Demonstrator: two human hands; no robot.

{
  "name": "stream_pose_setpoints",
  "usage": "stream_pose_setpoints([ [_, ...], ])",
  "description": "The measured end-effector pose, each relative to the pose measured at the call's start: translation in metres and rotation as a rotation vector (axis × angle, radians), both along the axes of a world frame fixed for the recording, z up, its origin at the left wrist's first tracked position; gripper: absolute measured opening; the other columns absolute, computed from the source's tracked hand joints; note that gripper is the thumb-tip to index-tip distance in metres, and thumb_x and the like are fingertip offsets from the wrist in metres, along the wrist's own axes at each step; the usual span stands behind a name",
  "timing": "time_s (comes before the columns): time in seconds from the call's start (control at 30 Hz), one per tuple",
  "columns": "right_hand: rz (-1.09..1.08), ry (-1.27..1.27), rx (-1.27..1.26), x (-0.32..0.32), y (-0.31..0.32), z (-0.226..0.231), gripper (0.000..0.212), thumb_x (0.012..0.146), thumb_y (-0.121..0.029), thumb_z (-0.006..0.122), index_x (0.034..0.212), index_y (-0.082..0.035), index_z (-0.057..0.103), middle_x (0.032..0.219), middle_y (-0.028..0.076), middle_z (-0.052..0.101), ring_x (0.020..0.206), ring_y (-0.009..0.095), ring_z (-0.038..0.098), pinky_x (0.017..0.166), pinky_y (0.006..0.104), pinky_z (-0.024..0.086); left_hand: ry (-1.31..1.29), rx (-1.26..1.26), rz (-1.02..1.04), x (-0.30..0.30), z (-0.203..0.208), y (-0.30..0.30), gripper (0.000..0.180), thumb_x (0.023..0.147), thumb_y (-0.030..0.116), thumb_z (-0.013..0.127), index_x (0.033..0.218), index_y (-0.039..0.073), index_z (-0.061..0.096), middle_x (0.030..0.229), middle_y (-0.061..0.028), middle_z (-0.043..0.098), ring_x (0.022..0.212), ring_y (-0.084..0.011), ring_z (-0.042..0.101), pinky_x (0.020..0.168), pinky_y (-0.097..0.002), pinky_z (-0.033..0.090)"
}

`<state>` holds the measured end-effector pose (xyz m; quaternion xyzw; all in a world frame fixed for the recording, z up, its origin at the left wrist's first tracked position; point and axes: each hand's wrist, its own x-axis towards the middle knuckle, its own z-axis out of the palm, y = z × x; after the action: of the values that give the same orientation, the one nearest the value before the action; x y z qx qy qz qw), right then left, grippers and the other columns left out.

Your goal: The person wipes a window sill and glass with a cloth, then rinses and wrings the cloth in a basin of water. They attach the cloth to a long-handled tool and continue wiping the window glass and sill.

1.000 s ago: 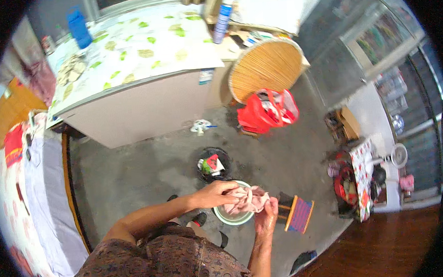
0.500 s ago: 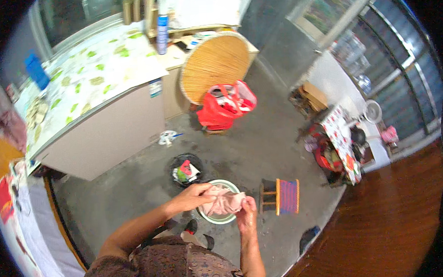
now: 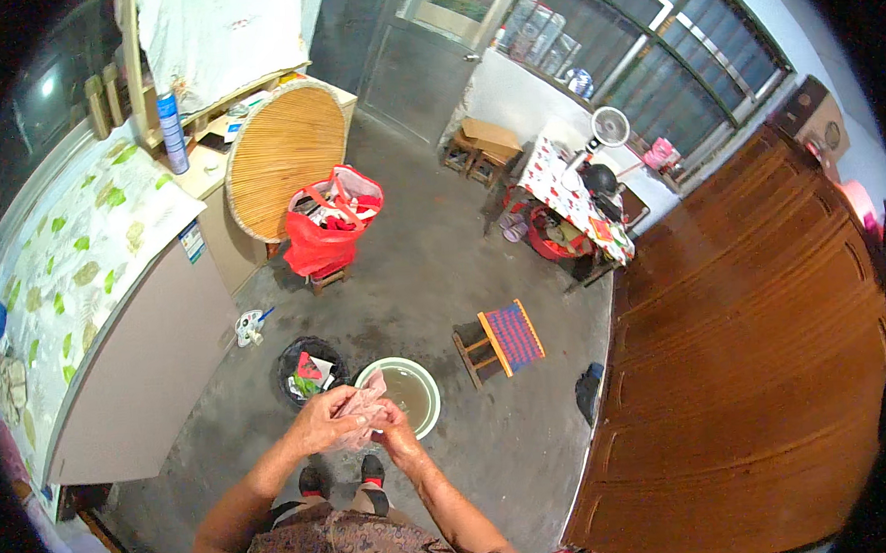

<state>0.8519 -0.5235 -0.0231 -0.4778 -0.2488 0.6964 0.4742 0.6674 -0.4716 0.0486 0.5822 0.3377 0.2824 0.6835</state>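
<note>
A wet-looking pale pink cloth (image 3: 363,409) is bunched up between my two hands. My left hand (image 3: 320,421) grips it from the left side, fingers curled over it. From the right, my right hand (image 3: 395,431) closes on its lower end, some fingertips hidden by the folds. Both hands are in front of the left rim of a pale green-white basin (image 3: 433,395) on the floor. Cloudy water (image 3: 407,394) shows inside the basin. Just left of it is a black-lined waste bin (image 3: 289,357) holding red, green and white scraps.
A low folding stool (image 3: 511,338) with a woven seat stands right of the basin. Farther off are a red bag (image 3: 321,245) on a small stool, a round woven tray (image 3: 287,159) and a small table (image 3: 571,195). A wooden cabinet (image 3: 728,362) lines the right side.
The view has swung to the right. The cloth was spread between my hands over the basin; now it is gathered tighter, my hands are closer together, and both are at the basin's left side.
</note>
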Motion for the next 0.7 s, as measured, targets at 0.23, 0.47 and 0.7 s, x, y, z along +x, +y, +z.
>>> stream_pose_setpoints([
  [0.23, -0.057, 0.244, -0.078, -0.037, -0.049, -0.049, 0.034, 0.099, -0.035, 0.055, 0.13, -0.022, 0.048, 0.119, -0.007, 0.057, 0.102, 0.01, 0.056, 0.08, 0.0272, 0.05, 0.249, 0.352, -0.236, 0.032, 0.032, -0.022, 0.042, 0.085, 0.01, 0.065, 0.126, 0.007, 0.059, 0.103, -0.0156, 0.068, 0.091, -0.0274, 0.067, 0.081, -0.0363, 0.053],
  [0.47, -0.271, 0.385, 0.056, 0.04, -0.087, -0.023, 0.032, 0.099, -0.044, 0.05, 0.12, -0.02, 0.053, 0.109, -0.003, 0.059, 0.096, 0.009, 0.058, 0.078, 0.0271, 0.051, 0.183, 0.789, 0.091, 0.065, 0.029, -0.038, 0.029, 0.08, 0.003, 0.064, 0.109, 0.004, 0.065, 0.102, -0.0151, 0.066, 0.093, -0.029, 0.066, 0.08, -0.0362, 0.053],
  [0.7, -0.371, 0.201, 0.344, 0.157, -0.127, 0.07, 0.034, 0.089, -0.029, 0.069, 0.112, -0.009, 0.055, 0.098, 0.0, 0.058, 0.089, 0.012, 0.057, 0.079, 0.0277, 0.049, 0.351, 0.486, 0.082, 0.08, -0.026, -0.07, 0.028, 0.079, 0.002, 0.065, 0.108, 0.002, 0.064, 0.097, -0.0132, 0.066, 0.079, -0.0241, 0.065, 0.072, -0.0358, 0.053],
])
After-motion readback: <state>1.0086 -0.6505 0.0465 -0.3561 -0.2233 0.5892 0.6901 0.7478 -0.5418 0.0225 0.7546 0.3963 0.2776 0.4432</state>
